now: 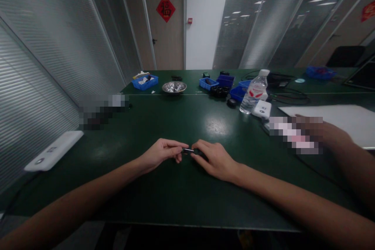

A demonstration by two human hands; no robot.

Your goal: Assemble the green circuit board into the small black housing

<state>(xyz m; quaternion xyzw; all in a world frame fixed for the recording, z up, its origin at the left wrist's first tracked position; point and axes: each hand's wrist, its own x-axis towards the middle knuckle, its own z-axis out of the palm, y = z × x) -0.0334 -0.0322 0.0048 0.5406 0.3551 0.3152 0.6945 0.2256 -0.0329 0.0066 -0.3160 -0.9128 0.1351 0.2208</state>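
Note:
Over the middle of the green table [140,125], both of my hands meet at a small dark object with a shiny metal strip [190,150]. My left hand [162,151] pinches its left end, a small dark piece, between thumb and fingers. Around the thicker black right end, my right hand [216,159] is closed, its wrist low near the table top. Fingers hide much of the object, so its kind and whether it is one piece or two cannot be told.
Farther back stand a metal bowl [174,87] and a blue basket [145,82]. A water bottle [254,93] is upright at right, beside a white box [261,109]. Another person's arm [341,140] reaches in from the right. A white power bank-like block [55,151] lies left.

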